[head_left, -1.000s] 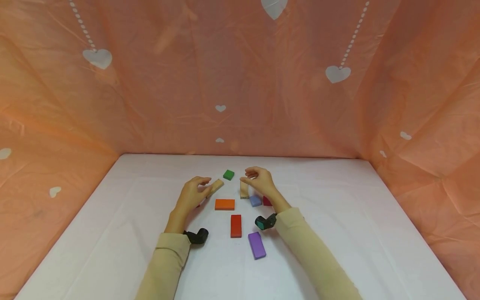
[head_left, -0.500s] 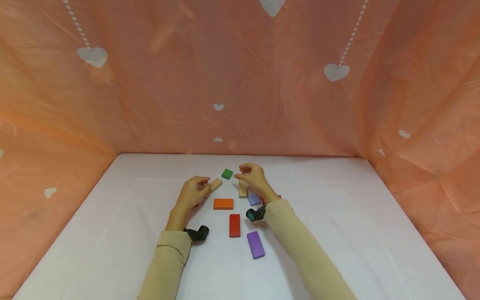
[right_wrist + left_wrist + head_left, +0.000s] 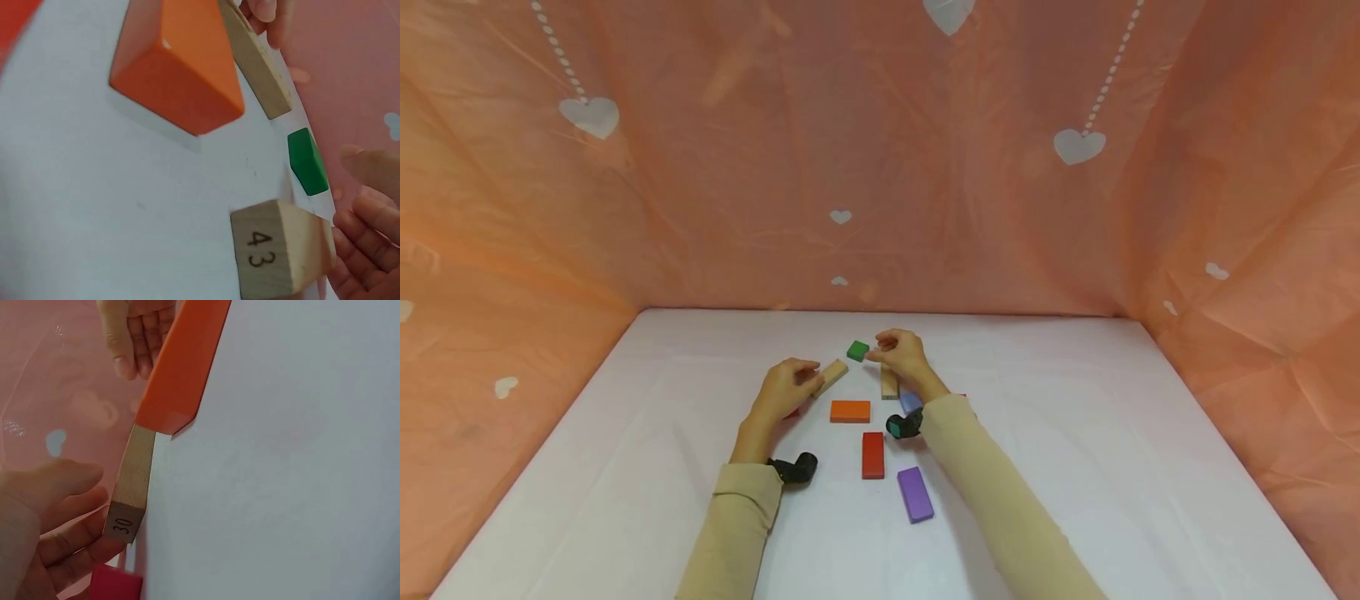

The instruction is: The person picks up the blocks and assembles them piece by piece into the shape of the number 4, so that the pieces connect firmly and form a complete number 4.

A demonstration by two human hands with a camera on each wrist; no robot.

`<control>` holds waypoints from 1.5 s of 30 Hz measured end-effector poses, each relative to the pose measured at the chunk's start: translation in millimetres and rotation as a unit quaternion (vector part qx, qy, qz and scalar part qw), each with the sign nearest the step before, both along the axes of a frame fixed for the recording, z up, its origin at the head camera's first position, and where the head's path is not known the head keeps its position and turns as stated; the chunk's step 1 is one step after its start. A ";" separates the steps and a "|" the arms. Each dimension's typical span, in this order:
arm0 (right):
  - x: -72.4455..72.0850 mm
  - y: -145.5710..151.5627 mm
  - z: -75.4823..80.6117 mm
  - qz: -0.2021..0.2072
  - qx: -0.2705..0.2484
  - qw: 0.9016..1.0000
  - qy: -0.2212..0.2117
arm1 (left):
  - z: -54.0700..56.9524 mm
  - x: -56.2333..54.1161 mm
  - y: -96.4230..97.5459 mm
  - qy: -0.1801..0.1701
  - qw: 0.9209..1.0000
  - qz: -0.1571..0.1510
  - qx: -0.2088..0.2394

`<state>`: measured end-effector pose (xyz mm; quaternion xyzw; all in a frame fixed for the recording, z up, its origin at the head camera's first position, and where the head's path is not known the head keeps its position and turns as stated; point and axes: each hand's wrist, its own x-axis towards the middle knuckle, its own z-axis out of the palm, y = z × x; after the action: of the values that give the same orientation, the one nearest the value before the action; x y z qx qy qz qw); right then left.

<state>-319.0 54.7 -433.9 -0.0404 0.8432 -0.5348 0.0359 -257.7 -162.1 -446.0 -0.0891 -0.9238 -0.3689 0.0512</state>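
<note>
My left hand is beside a plain wooden block marked 30. In the left wrist view its thumb is apart from its loosely bent fingers, which lie behind that block's end; contact cannot be made out. My right hand hovers over a second wooden block, marked 43, with a gap between thumb and fingers. Just left of its fingertips lies a small green block. An orange block lies flat between the forearms.
Nearer the body lie a red block and a purple block. A blue block is partly hidden under the right wrist. Another red block sits by the left hand. Orange sheeting rises behind the white table.
My right hand has shifted left, closer to the green block, and its forearm now covers more of the dark red block. My left hand stays nearly in place, and the blocks look unmoved.
</note>
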 end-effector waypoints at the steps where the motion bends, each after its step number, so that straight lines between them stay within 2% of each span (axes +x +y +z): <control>1: -0.8 -0.5 -0.4 0.001 0.009 1.000 -0.004 | -0.7 -0.3 -0.9 -0.007 1.000 -0.001 -0.003; 5: -3.3 -2.8 -3.1 0.005 0.036 0.999 -0.016 | -1.1 -0.9 -3.1 -0.029 1.000 -0.004 -0.001; 16: -5.3 -10.6 -6.9 0.003 0.065 0.998 -0.001 | 2.4 0.3 -10.0 -0.038 0.999 -0.008 -0.008; 21: -5.9 -10.5 -7.4 0.008 0.062 0.998 -0.004 | 2.0 -1.1 -10.0 -0.050 0.999 -0.010 -0.004; 28: -6.9 -11.4 -10.1 0.001 0.046 0.999 -0.029 | -0.4 -1.2 -8.7 -0.065 0.998 -0.002 -0.002; 37: -6.8 -14.0 -12.2 -0.013 0.078 0.997 -0.007 | 1.3 -1.1 -3.9 -0.052 0.999 -0.003 -0.006; 45: -5.7 -14.5 -11.4 -0.011 0.078 0.997 -0.006 | 1.3 -1.0 -2.1 -0.030 0.999 -0.009 -0.013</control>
<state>-324.7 40.1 -445.3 -0.0249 0.8827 -0.4678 0.0376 -258.6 -164.2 -444.7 -0.0871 -0.9288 -0.3597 0.0194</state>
